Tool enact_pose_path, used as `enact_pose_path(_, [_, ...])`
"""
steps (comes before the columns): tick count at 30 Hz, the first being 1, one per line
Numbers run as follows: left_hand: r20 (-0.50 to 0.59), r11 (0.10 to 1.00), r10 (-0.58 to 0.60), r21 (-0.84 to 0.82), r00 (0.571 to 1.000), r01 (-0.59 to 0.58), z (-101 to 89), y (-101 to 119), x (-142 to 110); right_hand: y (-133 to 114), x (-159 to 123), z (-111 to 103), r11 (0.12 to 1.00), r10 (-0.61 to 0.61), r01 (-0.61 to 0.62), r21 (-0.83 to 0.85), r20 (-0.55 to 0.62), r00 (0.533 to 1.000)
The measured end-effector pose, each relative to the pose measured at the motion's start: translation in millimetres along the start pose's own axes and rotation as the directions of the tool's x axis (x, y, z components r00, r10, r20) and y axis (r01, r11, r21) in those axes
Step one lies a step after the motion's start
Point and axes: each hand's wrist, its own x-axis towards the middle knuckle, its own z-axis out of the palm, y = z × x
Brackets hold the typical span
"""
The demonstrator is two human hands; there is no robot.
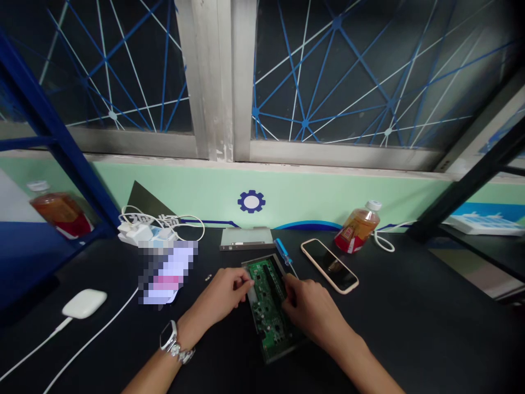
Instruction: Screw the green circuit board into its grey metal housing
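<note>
A green circuit board [266,306] in a dark frame lies lengthwise on the black desk between my hands. At its upper left edge, the thumb and fingers of my left hand [229,293] are pinched together; whatever is between them is hidden. My right hand [309,306] has its fingers curled over the board's right edge, closed on it. Just beyond the board rests a screwdriver [283,251] with a blue handle, its shaft pointing toward my right hand. A flat grey metal-edged panel [246,239] sits behind the board. Small metal pieces [208,277] lie left of it.
To the right are a phone in a pale case [330,266] and a drink bottle [358,227]. On the left are a blurred-out device [170,273], a power strip with plugs [141,232], a white charging case [85,303] and cables. Another bottle [61,210] stands far left.
</note>
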Motion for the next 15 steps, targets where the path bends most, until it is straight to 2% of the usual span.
enact_pose_path(4, [-0.198,0.979,0.111,0.192,0.974,-0.072,-23.2,-5.7,2.0,2.2,-4.1,-5.4,0.998,0.051,-0.051,-0.044,0.000,0.999])
enact_pose_path(6, [-0.241,0.965,0.138,0.253,0.961,-0.075,-38.8,-14.8,2.2,3.9,-6.0,-6.9,0.995,0.058,-0.056,-0.083,0.021,0.998])
enact_pose_path(8, [-0.223,0.949,0.177,0.297,0.959,-0.106,-53.9,-27.4,1.8,5.1,-6.9,-6.8,0.994,0.051,-0.046,-0.100,0.050,0.997])
enact_pose_path(11, [-0.148,0.949,0.148,0.301,0.978,-0.099,-70.3,-45.6,0.5,4.5,-6.3,-4.5,0.996,0.050,-0.045,-0.071,0.071,0.996])
enact_pose_path(15, [-0.082,0.951,0.113,0.299,0.990,-0.084,-76.0,-53.4,-2.2,0.1,-4.6,0.7,0.997,0.072,-0.071,-0.026,0.056,0.996])
